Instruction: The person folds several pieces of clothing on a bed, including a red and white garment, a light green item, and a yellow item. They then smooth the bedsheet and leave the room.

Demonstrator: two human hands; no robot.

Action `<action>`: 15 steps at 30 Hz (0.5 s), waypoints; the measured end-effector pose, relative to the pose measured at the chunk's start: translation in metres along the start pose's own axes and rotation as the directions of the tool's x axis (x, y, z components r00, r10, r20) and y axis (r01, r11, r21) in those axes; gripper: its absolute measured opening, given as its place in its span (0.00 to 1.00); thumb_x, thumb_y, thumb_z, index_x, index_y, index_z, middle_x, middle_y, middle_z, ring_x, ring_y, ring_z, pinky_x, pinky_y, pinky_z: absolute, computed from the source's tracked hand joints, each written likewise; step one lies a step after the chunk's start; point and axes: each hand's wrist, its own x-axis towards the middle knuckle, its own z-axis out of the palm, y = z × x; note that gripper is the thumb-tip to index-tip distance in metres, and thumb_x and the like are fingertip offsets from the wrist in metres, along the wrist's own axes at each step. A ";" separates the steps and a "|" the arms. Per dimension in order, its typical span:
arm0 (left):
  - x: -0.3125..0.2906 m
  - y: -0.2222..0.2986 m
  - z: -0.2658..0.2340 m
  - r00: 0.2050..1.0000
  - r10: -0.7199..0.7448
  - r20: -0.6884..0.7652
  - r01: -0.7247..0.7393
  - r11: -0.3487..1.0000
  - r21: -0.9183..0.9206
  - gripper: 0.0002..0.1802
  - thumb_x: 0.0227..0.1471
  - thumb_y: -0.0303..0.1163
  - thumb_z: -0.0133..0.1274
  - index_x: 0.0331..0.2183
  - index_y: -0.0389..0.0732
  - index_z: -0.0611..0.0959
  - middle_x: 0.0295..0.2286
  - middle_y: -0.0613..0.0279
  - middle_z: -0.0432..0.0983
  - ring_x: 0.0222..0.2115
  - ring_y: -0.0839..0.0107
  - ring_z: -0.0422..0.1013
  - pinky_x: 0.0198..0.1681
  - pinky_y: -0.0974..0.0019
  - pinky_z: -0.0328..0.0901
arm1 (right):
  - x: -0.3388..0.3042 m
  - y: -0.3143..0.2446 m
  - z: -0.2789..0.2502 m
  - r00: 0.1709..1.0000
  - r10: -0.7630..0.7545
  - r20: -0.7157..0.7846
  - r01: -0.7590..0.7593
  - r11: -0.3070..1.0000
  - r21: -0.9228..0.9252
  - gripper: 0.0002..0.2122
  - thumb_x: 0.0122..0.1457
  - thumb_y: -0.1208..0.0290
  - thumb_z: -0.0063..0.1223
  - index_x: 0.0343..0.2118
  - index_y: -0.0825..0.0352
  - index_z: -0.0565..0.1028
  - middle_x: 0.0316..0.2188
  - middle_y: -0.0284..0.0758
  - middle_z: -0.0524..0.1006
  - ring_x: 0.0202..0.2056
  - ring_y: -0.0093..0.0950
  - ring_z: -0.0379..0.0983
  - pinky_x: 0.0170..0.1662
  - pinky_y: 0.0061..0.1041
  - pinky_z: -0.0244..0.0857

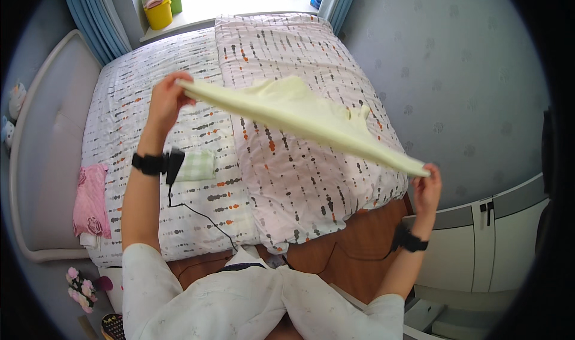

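Note:
Stretched between my two hands, a pale yellow piece of cloth, which looks like a garment [299, 118], hangs in the air over the bed. Its edge slants down from left to right, and the far side is blurred and billowing. My left hand [170, 98] is closed on the upper left corner. Lower on the right, my right hand [427, 189] pinches the other corner. Below the cloth lies the bed's patterned quilt [299, 190], white and pink with grey and orange marks. A folded green-and-white checked cloth [197, 165] rests on the bed near my left wrist.
A pink cloth [91, 205] lies by the headboard [45, 142]. Black wrist devices have cables trailing down to my body. Pink flowers [82, 289] stand at lower left, a white cabinet [446, 250] at right. Yellow bucket [158, 15] on the windowsill.

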 end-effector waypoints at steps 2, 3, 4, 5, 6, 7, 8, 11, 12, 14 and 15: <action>-0.034 -0.043 -0.007 0.998 -0.062 -0.011 0.062 0.996 0.070 0.09 0.49 0.20 0.43 0.33 0.37 0.76 0.27 0.61 0.74 0.26 0.76 0.71 0.28 0.73 0.69 | -0.036 0.040 -0.008 0.979 0.166 -0.119 -0.171 0.985 -0.034 0.07 0.56 0.82 0.38 0.35 0.66 0.69 0.19 0.31 0.70 0.19 0.20 0.69 0.25 0.21 0.69; -0.050 -0.065 -0.011 0.993 -0.114 0.001 0.113 0.988 0.108 0.09 0.48 0.19 0.44 0.34 0.37 0.75 0.26 0.63 0.74 0.26 0.77 0.71 0.28 0.73 0.68 | -0.054 0.061 -0.012 0.960 0.244 -0.138 -0.256 0.963 -0.078 0.07 0.57 0.81 0.40 0.36 0.65 0.69 0.21 0.31 0.71 0.19 0.19 0.68 0.25 0.20 0.68; -0.065 -0.090 -0.013 0.990 -0.141 -0.004 0.140 0.979 0.150 0.10 0.46 0.18 0.46 0.34 0.37 0.75 0.25 0.63 0.74 0.25 0.77 0.71 0.27 0.73 0.69 | -0.071 0.083 -0.016 0.945 0.284 -0.162 -0.311 0.933 -0.178 0.06 0.58 0.80 0.40 0.35 0.65 0.70 0.22 0.31 0.72 0.18 0.18 0.68 0.24 0.19 0.67; -0.082 -0.115 -0.015 0.981 -0.193 -0.026 0.194 0.962 0.191 0.11 0.45 0.17 0.48 0.35 0.37 0.75 0.23 0.63 0.75 0.24 0.77 0.72 0.27 0.73 0.69 | -0.088 0.105 -0.018 0.937 0.293 -0.191 -0.333 0.914 -0.233 0.06 0.58 0.81 0.41 0.34 0.66 0.71 0.24 0.31 0.73 0.19 0.18 0.69 0.23 0.17 0.66; -0.099 -0.140 -0.016 0.974 -0.221 -0.044 0.225 0.949 0.219 0.12 0.43 0.16 0.49 0.34 0.36 0.75 0.22 0.63 0.75 0.22 0.77 0.72 0.26 0.73 0.69 | -0.104 0.126 -0.022 0.917 0.337 -0.216 -0.385 0.890 -0.246 0.06 0.57 0.81 0.41 0.34 0.66 0.72 0.25 0.31 0.74 0.19 0.18 0.69 0.22 0.16 0.66; -0.116 -0.165 -0.016 0.962 -0.261 -0.082 0.273 0.930 0.245 0.13 0.42 0.16 0.50 0.34 0.36 0.75 0.22 0.63 0.75 0.21 0.77 0.71 0.25 0.73 0.69 | -0.119 0.145 -0.025 0.895 0.375 -0.240 -0.431 0.864 -0.260 0.07 0.56 0.82 0.42 0.34 0.67 0.72 0.25 0.32 0.74 0.18 0.18 0.69 0.22 0.16 0.65; -0.133 -0.189 -0.016 0.946 -0.291 -0.144 0.323 0.889 0.323 0.13 0.41 0.16 0.51 0.34 0.36 0.75 0.21 0.63 0.76 0.21 0.78 0.71 0.25 0.73 0.68 | -0.133 0.163 -0.029 0.859 0.423 -0.288 -0.494 0.833 -0.250 0.07 0.55 0.83 0.41 0.34 0.67 0.72 0.25 0.32 0.74 0.18 0.19 0.70 0.22 0.15 0.65; -0.181 -0.251 -0.017 0.918 -0.265 -0.294 0.385 0.774 0.502 0.15 0.38 0.17 0.52 0.34 0.35 0.76 0.20 0.62 0.76 0.20 0.78 0.71 0.24 0.74 0.66 | -0.170 0.208 -0.041 0.761 0.509 -0.402 -0.623 0.745 -0.238 0.10 0.54 0.85 0.38 0.34 0.68 0.72 0.25 0.34 0.75 0.18 0.21 0.71 0.21 0.17 0.64; -0.195 -0.267 -0.018 0.929 -0.205 -0.309 0.355 0.728 0.587 0.14 0.39 0.17 0.50 0.34 0.35 0.75 0.20 0.63 0.74 0.20 0.77 0.70 0.24 0.73 0.66 | -0.180 0.220 -0.046 0.747 0.522 -0.412 -0.641 0.731 -0.234 0.09 0.54 0.85 0.38 0.33 0.68 0.71 0.25 0.34 0.74 0.18 0.21 0.70 0.21 0.17 0.64; -0.214 -0.295 -0.015 0.907 -0.165 -0.388 0.385 0.700 0.602 0.11 0.41 0.20 0.48 0.33 0.35 0.72 0.20 0.62 0.73 0.20 0.74 0.69 0.25 0.71 0.65 | -0.196 0.240 -0.054 0.709 0.531 -0.463 -0.676 0.699 -0.234 0.08 0.53 0.84 0.38 0.32 0.67 0.70 0.24 0.32 0.73 0.17 0.19 0.68 0.21 0.16 0.63; -0.219 -0.306 -0.011 0.873 -0.162 -0.460 0.426 0.713 0.557 0.10 0.42 0.21 0.48 0.32 0.35 0.71 0.20 0.60 0.72 0.21 0.72 0.69 0.25 0.70 0.65 | -0.202 0.248 -0.057 0.707 0.518 -0.482 -0.674 0.700 -0.235 0.07 0.53 0.84 0.38 0.31 0.66 0.70 0.22 0.30 0.71 0.17 0.18 0.66 0.21 0.16 0.62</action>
